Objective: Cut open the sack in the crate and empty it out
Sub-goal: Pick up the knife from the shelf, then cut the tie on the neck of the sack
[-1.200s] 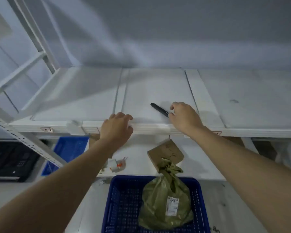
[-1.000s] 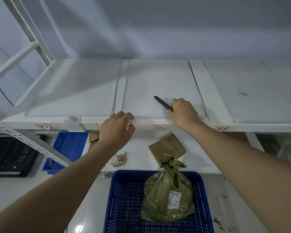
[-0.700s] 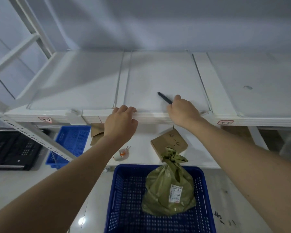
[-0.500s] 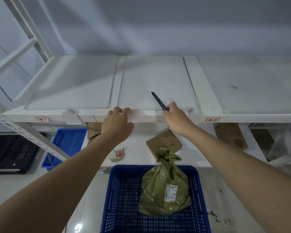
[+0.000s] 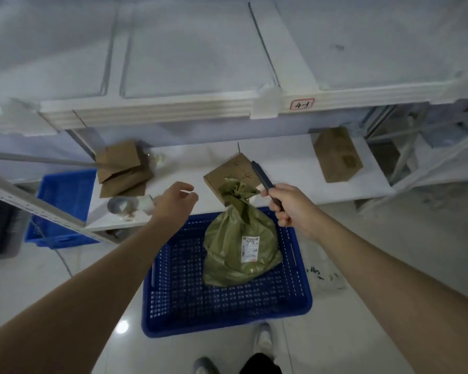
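- The green sack (image 5: pixel 241 247) sits upright in the right half of the blue crate (image 5: pixel 227 306) on the floor, its neck tied shut in a knot (image 5: pixel 237 191) that rises above the crate's far rim; a white label faces the camera.
- The right hand (image 5: pixel 289 206) is closed around a slim black cutter (image 5: pixel 264 179), whose free end points up and away, just beside the knot (whether a blade is out is too small to tell).
- The left hand (image 5: pixel 173 203) holds nothing, its fingers loosely curled and apart, hovering near the crate's far left corner.
- Step in hand, as I judge it: the tool is ready and the cut is not yet begun, since the sack looks whole.
- The next move likely calls for the left hand to pinch the neck and keep it taut while the cutter comes to the material just under the knot.
- Emptying comes after that.
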`<state>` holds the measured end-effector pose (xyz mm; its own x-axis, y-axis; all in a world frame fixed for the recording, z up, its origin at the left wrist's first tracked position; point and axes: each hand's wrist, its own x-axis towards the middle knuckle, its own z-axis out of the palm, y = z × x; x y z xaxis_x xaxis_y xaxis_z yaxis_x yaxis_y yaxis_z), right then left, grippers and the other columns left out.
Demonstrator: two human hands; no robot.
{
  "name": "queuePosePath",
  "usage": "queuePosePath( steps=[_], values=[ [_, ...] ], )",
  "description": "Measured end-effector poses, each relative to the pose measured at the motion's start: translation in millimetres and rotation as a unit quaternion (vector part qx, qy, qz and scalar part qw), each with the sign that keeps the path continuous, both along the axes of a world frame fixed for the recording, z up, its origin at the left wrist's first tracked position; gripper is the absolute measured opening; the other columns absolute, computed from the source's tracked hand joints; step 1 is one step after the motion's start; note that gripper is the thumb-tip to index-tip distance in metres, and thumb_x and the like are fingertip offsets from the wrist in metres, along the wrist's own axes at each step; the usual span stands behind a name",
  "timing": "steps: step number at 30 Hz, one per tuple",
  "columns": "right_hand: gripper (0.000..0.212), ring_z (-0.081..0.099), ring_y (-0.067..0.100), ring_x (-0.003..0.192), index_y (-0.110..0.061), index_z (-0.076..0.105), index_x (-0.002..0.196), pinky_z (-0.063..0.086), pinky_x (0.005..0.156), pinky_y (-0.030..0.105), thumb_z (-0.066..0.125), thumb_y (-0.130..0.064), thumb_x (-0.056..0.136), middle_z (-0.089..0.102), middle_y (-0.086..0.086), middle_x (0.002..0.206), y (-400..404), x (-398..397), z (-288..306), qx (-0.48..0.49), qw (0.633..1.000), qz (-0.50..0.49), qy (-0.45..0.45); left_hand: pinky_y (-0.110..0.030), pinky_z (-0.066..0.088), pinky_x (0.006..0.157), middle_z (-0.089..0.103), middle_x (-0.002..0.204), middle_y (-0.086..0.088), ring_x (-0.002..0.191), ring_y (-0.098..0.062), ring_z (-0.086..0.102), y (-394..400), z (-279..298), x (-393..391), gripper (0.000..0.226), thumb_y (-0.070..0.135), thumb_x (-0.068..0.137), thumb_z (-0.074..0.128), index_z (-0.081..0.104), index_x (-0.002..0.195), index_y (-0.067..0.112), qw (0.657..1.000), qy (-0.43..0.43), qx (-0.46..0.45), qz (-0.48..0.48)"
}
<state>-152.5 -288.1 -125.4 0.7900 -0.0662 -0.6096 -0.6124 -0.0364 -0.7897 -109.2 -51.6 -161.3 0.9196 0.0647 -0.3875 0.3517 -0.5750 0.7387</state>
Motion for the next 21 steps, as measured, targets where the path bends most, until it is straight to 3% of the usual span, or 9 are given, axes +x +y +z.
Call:
queuePosePath(
  steps=[4,7,10,13,17,21],
  values=[
    [0.012,0.028,0.005,0.038,-0.017,0.052,0.085,0.02,0.033,0.017,0.053,-0.019,0.097,0.039,-0.005,0.054,-9,-23,-62,-0.016,0.999,-0.033,0.019,-0.031,0.046,0.074,0.063,0.104,-0.006,0.096,-0.025,0.062,-4,-63,-13,0.028,0.022,0.091,0.055,0.058,0.118,0.015,0.999,0.045,-0.027,-0.009],
    [0.012,0.03,0.007,0.044,-0.017,0.052,0.089,0.023,0.033,0.018,0.047,-0.021,0.099,0.041,-0.003,0.06,-13,-29,-108,-0.028,0.998,-0.046,0.034,-0.037,0.049,0.076,0.064,0.109,-0.007,0.099,-0.026,0.063,-8,-108,-13,0.026,0.024,0.092,0.054,0.058,0.116,0.015,0.997,0.076,-0.026,-0.005],
    [0.019,0.032,0.009,0.047,-0.018,0.054,0.088,0.026,0.038,0.02,0.04,-0.021,0.1,0.043,-0.001,0.064,-15,-28,-154,-0.044,0.996,-0.053,0.049,-0.043,0.05,0.087,0.062,0.101,-0.003,0.099,-0.027,0.062,-19,-152,-8,0.018,0.026,0.092,0.055,0.059,0.108,0.018,0.994,0.108,-0.034,-0.009],
    [0.023,0.034,0.009,0.05,-0.018,0.055,0.087,0.025,0.043,0.022,0.036,-0.021,0.101,0.044,-0.001,0.066,-19,-25,-200,-0.04,0.996,-0.06,0.06,-0.044,0.048,0.097,0.063,0.107,-0.005,0.102,-0.025,0.061,-39,-196,0,0.02,0.027,0.092,0.055,0.06,0.108,0.016,0.989,0.14,-0.047,-0.023],
    [0.029,0.033,0.009,0.047,-0.016,0.058,0.087,0.025,0.044,0.022,0.033,-0.02,0.101,0.046,-0.001,0.062,-25,-18,-252,-0.039,0.995,-0.06,0.067,-0.037,0.049,0.089,0.062,0.116,-0.005,0.105,-0.026,0.06,-63,-252,16,0.037,0.031,0.088,0.055,0.059,0.122,0.018,0.987,0.144,-0.048,-0.047],
    [0.031,0.033,0.01,0.045,-0.012,0.059,0.089,0.025,0.044,0.023,0.032,-0.018,0.101,0.05,0.003,0.061,-27,-13,-295,-0.024,0.995,-0.058,0.074,-0.03,0.043,0.078,0.059,0.115,0.0,0.094,-0.017,0.057,-74,-296,30,0.038,0.028,0.09,0.055,0.054,0.127,0.018,0.99,0.131,-0.033,-0.043]
  ],
)
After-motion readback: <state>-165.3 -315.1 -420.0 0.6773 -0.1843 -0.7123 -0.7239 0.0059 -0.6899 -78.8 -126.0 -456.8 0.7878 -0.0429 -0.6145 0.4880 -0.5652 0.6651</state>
